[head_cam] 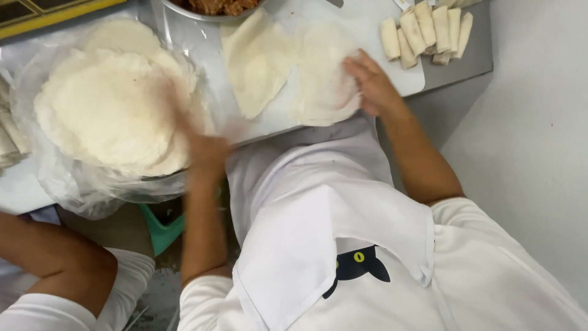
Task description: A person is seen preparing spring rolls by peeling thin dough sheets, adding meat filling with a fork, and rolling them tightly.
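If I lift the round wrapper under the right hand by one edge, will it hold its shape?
Probably not: the round wrapper looks thin and lies flat against the white board, so it would likely droop. It seems light, and may tear easily. The right hand presses it flat.

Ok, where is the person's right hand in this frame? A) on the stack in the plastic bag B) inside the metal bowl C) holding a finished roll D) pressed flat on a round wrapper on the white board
D: the right hand lies flat on the round wrapper on the white board.
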